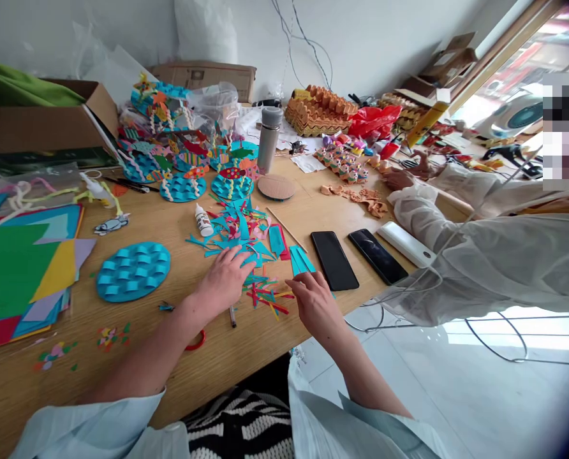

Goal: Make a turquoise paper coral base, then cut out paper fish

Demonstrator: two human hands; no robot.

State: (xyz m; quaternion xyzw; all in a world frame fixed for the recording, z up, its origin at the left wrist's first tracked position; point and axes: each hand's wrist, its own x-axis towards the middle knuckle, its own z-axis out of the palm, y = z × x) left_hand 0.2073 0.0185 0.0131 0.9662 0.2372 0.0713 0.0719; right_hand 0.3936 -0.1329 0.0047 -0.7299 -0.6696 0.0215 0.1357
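My left hand point(224, 279) lies flat with fingers stretched over a pile of blue paper scraps point(239, 237) on the wooden table point(136, 357). My right hand point(313, 299) rests at the table's near edge, fingers loosely curled beside thin red and yellow paper strips point(268, 298) and a blue paper piece point(301, 258). Nothing is visibly held in either hand. A small glue bottle point(203, 220) stands behind the scraps. A woven blue paper disc point(133, 271) lies to the left.
Two black phones point(335, 260) point(377, 256) and a white case point(407, 244) lie to the right. Coloured paper sheets point(21, 271) sit at left. Finished paper crafts point(184, 159), a grey flask point(269, 139) and a cardboard box point(45, 118) stand behind. Another person in white sleeves point(480, 255) works at right.
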